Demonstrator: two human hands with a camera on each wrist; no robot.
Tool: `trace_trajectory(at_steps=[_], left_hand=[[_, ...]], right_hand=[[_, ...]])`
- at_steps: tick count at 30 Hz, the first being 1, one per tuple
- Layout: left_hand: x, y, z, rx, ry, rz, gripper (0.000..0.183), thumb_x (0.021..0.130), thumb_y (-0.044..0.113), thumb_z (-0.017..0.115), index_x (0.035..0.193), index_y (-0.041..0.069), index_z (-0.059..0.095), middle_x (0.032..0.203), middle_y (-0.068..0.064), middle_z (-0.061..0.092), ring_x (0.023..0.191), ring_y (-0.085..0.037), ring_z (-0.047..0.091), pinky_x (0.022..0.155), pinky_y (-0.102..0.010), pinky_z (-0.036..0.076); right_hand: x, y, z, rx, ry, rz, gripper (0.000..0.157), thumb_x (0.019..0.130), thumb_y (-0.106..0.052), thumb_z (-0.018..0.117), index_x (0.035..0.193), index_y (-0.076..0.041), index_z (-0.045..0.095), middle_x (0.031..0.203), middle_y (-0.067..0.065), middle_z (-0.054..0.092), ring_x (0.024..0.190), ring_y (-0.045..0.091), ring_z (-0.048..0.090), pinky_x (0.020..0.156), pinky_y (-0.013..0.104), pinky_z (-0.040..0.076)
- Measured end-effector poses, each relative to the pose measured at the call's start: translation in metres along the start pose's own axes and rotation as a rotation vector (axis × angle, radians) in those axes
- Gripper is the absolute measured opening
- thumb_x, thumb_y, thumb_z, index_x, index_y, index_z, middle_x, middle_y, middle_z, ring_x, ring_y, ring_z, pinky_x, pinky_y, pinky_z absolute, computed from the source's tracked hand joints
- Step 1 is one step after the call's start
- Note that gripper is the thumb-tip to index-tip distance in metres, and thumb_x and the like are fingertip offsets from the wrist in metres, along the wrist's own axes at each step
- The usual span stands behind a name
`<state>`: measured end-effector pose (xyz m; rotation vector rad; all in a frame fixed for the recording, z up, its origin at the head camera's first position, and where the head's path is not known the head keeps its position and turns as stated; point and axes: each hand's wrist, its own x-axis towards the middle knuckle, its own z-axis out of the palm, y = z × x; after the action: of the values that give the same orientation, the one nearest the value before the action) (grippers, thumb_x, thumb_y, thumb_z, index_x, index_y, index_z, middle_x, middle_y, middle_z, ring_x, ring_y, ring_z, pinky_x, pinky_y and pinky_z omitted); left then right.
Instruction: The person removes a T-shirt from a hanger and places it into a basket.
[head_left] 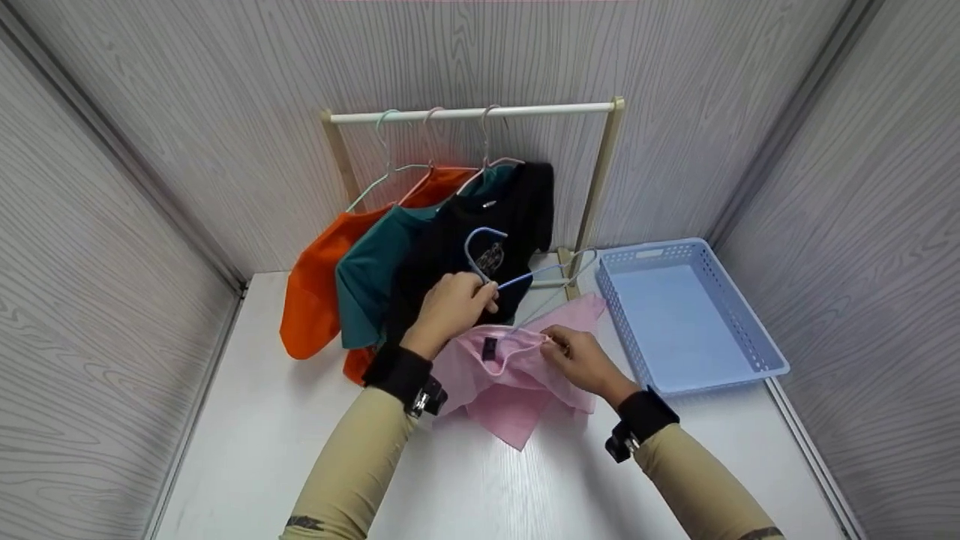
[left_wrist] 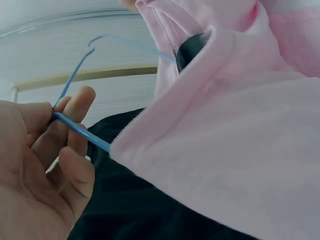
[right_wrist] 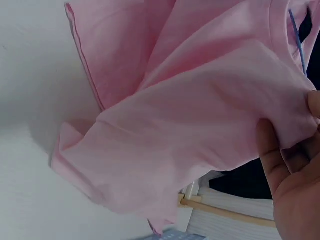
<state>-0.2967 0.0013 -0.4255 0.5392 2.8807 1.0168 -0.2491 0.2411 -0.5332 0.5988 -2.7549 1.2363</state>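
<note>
Tan sleeves [head_left: 356, 457] with black wristbands [head_left: 397, 373] lie nearest the head camera, one per arm. Left hand [head_left: 454, 304]: thumb and fingers pinch the blue hanger [left_wrist: 82, 134] at the base of its hook. Pink shirt [head_left: 517, 390]: gathered above the table in front of the rack, between and below the hands. Right hand [head_left: 581, 356]: thumb and fingers grip the shirt at the edge of its neckline.

Step in hand, as judged: fitting the hanger through the neckline. One hanger arm enters the shirt; the other end stands outside, toward the right hand. Recommended procedure: hold the hook base steady and upright, draw the collar edge outward with the right hand, then pass the free end beneath it. Guide the cloth over the wire rather than forcing it; the collar could overstretch or snag. Check that both shoulders sit evenly and the dark label [head_left: 490, 349] lies centred at the back.

Materials, left to right: orange garment [head_left: 311, 315], smooth with a rounded lower edge; teal garment [head_left: 367, 277], plain cloth; black shirt [head_left: 442, 255], matt with a small chest print. These hang from a round white rail [head_left: 540, 109] on pale wooden posts [head_left: 600, 172]. The pink fabric appears thin and soft, with a banded collar. At far right, the light-blue basket [head_left: 675, 322] is rectangular and shallow, with perforated walls.
</note>
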Motion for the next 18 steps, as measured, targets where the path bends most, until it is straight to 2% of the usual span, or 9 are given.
trace_trajectory(at_steps=[6, 8, 11, 13, 15, 18], left_hand=[[0.009, 0.007, 0.008, -0.016, 0.061, 0.009, 0.031, 0.101, 0.03, 0.052, 0.092, 0.011, 0.074, 0.083, 0.003, 0.075, 0.079, -0.017, 0.067, 0.07, -0.033, 0.051], [0.012, 0.009, 0.011, -0.024, 0.08, 0.007, 0.03, 0.101, 0.028, 0.052, 0.089, 0.011, 0.074, 0.083, 0.002, 0.075, 0.073, -0.016, 0.065, 0.066, -0.031, 0.049], [0.016, 0.011, 0.015, -0.03, 0.098, -0.006, 0.031, 0.101, 0.029, 0.052, 0.087, 0.011, 0.073, 0.082, 0.001, 0.074, 0.066, -0.015, 0.06, 0.061, -0.028, 0.046], [0.019, 0.012, 0.018, -0.014, 0.123, -0.018, 0.032, 0.101, 0.029, 0.052, 0.084, 0.012, 0.073, 0.082, 0.001, 0.073, 0.064, -0.015, 0.059, 0.06, -0.028, 0.045], [0.022, 0.013, 0.02, -0.002, 0.144, -0.026, 0.033, 0.101, 0.03, 0.051, 0.082, 0.013, 0.073, 0.082, 0.0, 0.073, 0.064, -0.016, 0.059, 0.061, -0.03, 0.046], [0.026, 0.017, 0.023, 0.016, 0.179, -0.033, 0.036, 0.101, 0.032, 0.051, 0.08, 0.014, 0.073, 0.082, -0.001, 0.073, 0.069, -0.019, 0.062, 0.065, -0.033, 0.049]], right_hand=[[0.001, -0.012, 0.021, 0.031, -0.106, -0.001, 0.034, 0.091, -0.022, 0.069, 0.123, -0.009, 0.065, 0.078, -0.002, 0.059, 0.063, 0.003, 0.045, 0.067, 0.022, 0.043], [0.001, -0.014, 0.028, 0.039, -0.141, -0.013, 0.036, 0.091, -0.02, 0.069, 0.124, -0.009, 0.064, 0.082, -0.001, 0.061, 0.063, 0.002, 0.044, 0.069, 0.022, 0.043], [-0.002, -0.015, 0.038, 0.037, -0.189, -0.051, 0.035, 0.091, -0.016, 0.067, 0.125, -0.007, 0.064, 0.1, 0.004, 0.069, 0.073, 0.005, 0.053, 0.077, 0.025, 0.049], [-0.003, -0.015, 0.044, 0.036, -0.22, -0.083, 0.035, 0.092, -0.014, 0.066, 0.125, -0.005, 0.064, 0.116, 0.007, 0.07, 0.088, 0.01, 0.061, 0.086, 0.03, 0.052], [-0.004, -0.017, 0.05, 0.035, -0.244, -0.107, 0.035, 0.092, -0.016, 0.066, 0.126, -0.006, 0.064, 0.121, 0.008, 0.069, 0.102, 0.015, 0.064, 0.092, 0.035, 0.052], [-0.005, -0.021, 0.058, 0.034, -0.26, -0.133, 0.034, 0.092, -0.02, 0.067, 0.125, -0.008, 0.064, 0.119, 0.006, 0.07, 0.104, 0.018, 0.064, 0.092, 0.036, 0.052]])
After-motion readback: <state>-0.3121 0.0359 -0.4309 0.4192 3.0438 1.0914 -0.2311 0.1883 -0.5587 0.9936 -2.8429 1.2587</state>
